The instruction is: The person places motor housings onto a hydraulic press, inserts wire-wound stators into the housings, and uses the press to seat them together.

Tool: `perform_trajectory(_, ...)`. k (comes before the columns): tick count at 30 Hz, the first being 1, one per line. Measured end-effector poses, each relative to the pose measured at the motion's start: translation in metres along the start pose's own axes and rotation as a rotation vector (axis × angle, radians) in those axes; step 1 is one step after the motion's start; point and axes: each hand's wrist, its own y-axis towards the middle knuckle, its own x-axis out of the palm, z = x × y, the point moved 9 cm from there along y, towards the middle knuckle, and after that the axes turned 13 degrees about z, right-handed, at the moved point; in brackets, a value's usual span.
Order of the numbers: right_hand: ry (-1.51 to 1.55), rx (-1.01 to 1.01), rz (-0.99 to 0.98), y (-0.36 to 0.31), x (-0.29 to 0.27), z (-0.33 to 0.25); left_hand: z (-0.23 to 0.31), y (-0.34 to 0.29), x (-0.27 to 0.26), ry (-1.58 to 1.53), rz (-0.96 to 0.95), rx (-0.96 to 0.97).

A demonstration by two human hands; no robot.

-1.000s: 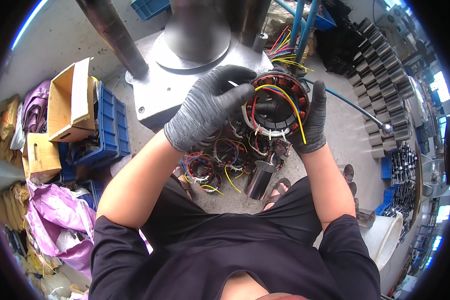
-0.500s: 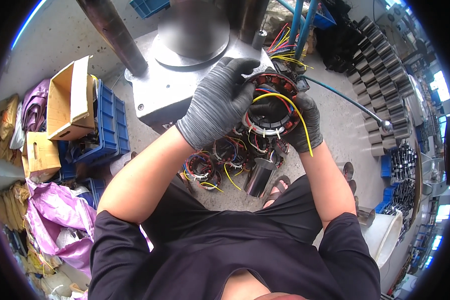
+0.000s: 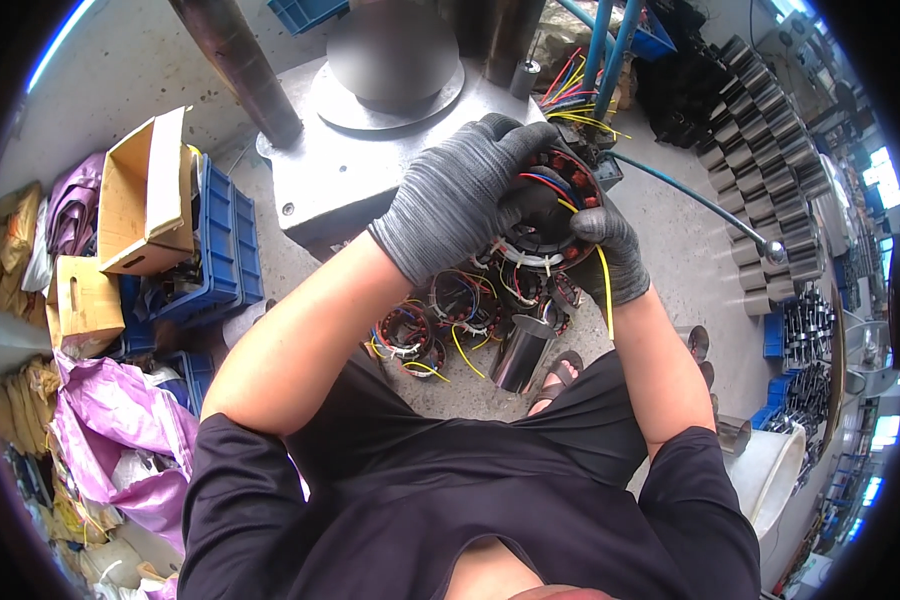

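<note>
Both my hands wear grey knit gloves and hold a ring-shaped motor stator [image 3: 568,172] up in front of the press. Red coils, white ties and red, blue and yellow lead wires show on it. My left hand [image 3: 467,195] is closed on its left side, fingers curled over the top rim. My right hand [image 3: 615,250] grips the right side, its thumb over the inner edge by the yellow wire [image 3: 607,290], which hangs down past the wrist. Part of the ring is hidden behind both gloves.
Below lie several more stators [image 3: 402,330] beside a steel cylinder sleeve [image 3: 523,352]. The press bed [image 3: 315,185] stands ahead. Blue crates [image 3: 220,235] and a cardboard box [image 3: 135,255] are at left. Stacked steel sleeves [image 3: 770,160] and a teal lever with a ball end [image 3: 773,251] are at right.
My left hand has shifted right along the stator's rim. My right thumb has moved onto the inside edge, and the yellow wire, earlier arched over the opening, now hangs down beside the right hand.
</note>
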Motion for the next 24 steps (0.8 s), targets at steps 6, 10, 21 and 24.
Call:
perform_trajectory(6,-0.073,0.005,-0.001,-0.004,0.006,0.004,-0.013,0.003,0.004,-0.13,-0.108,-0.055)
perform_trajectory(10,-0.086,0.027,-0.02,-0.009,0.021,0.007,-0.017,0.0,0.013,0.026,-0.121,-0.073)
perform_trajectory(21,-0.123,0.014,-0.033,-0.008,0.02,0.003,-0.017,-0.003,-0.001,-0.104,0.037,-0.074)
perform_trajectory(24,0.107,0.08,-0.053,-0.008,0.012,0.001,-0.014,-0.009,-0.015,-0.533,-0.071,-0.164)
